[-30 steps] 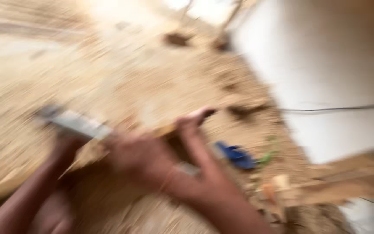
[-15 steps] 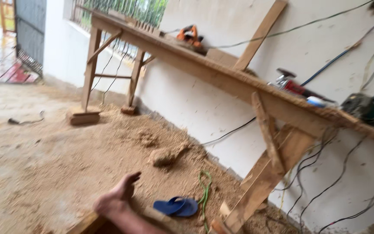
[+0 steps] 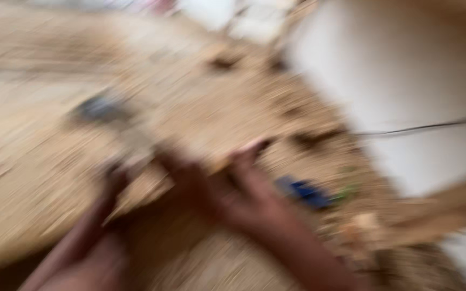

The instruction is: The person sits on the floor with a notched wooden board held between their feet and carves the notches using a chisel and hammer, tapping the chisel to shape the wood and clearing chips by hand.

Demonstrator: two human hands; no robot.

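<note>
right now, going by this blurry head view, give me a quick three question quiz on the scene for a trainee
1. True or false: sawdust covers the ground.
2. What colour is the small thing lying right of the hands? A red, B blue, C black.
3. Which of the hands lies nearer the white wall?

Key: 1 true. 2 B. 3 the right hand; the left hand is further off. Blur hides what either holds.

A rough woodworking yard: sawdust-covered ground (image 3: 55,161), wood offcuts (image 3: 362,223), a white wall (image 3: 405,70) with a cable (image 3: 422,128).
</note>
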